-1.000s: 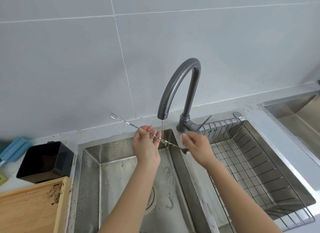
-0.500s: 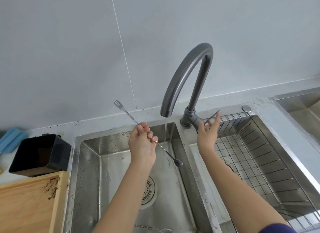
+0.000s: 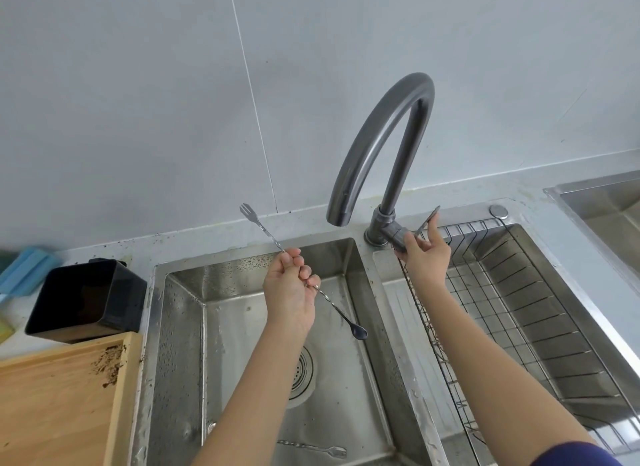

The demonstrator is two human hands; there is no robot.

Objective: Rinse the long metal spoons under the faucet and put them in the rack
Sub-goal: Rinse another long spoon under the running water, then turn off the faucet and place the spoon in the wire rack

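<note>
My left hand [image 3: 290, 289] grips the middle of a long twisted metal spoon [image 3: 341, 313] over the left sink basin [image 3: 242, 292]. Its bowl points down to the right and its small fork end points up to the left. My right hand [image 3: 424, 254] holds the flat lever [image 3: 429, 217] of the grey arched faucet [image 3: 381, 136]. No water runs from the spout. A second long spoon [image 3: 311, 447] lies on the basin floor near the front. The wire rack [image 3: 519, 309] sits in the right basin, with nothing in it that I can see.
A black square container [image 3: 86, 302] stands on the counter left of the sink, above a wooden cutting board [image 3: 59, 406] with brown crumbs. A blue object [image 3: 24, 269] lies at the far left. Another steel sink [image 3: 606, 202] shows at the far right.
The water stream has stopped. My right hand let go of the spoon's bowl end and moved up to the faucet lever. My left hand kept the spoon and tilted it steeper.
</note>
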